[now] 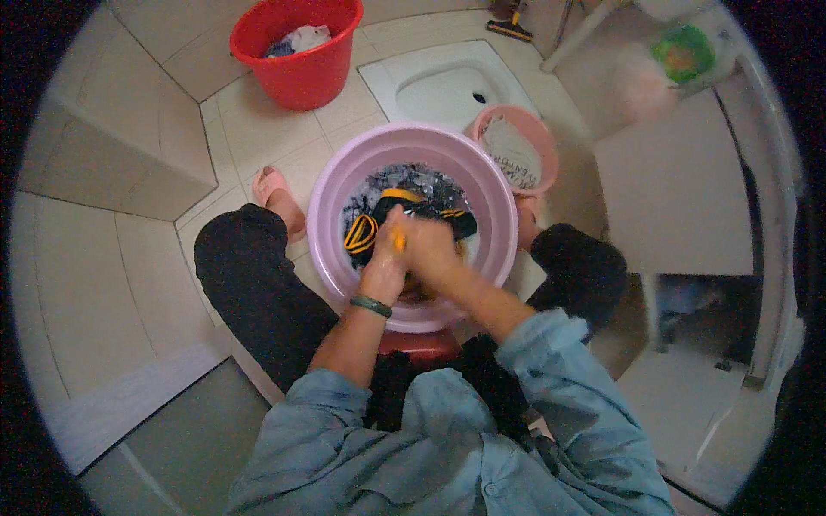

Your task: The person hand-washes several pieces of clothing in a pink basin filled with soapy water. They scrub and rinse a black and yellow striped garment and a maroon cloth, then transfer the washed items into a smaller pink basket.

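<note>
A round pink-purple plastic basin (329, 271) stands between my legs, holding dark, wet, sudsy cloth with yellow-orange trim (361, 233). Over its middle my left hand (387, 248), with a dark green bangle at the wrist, is closed on a piece of the cloth, some yellow showing at the fingers. Pressed against it from the right, my right hand (431, 248) grips the same cloth and is blurred. Both hands hide much of the bunched fabric beneath them.
A red bucket (303, 84) with clothes stands at the back left. Behind the basin lies a white squat toilet (439, 87). A pink bucket (547, 148) holding something pale touches or nearly touches the basin's right side. A white cabinet (677, 200) is at the right.
</note>
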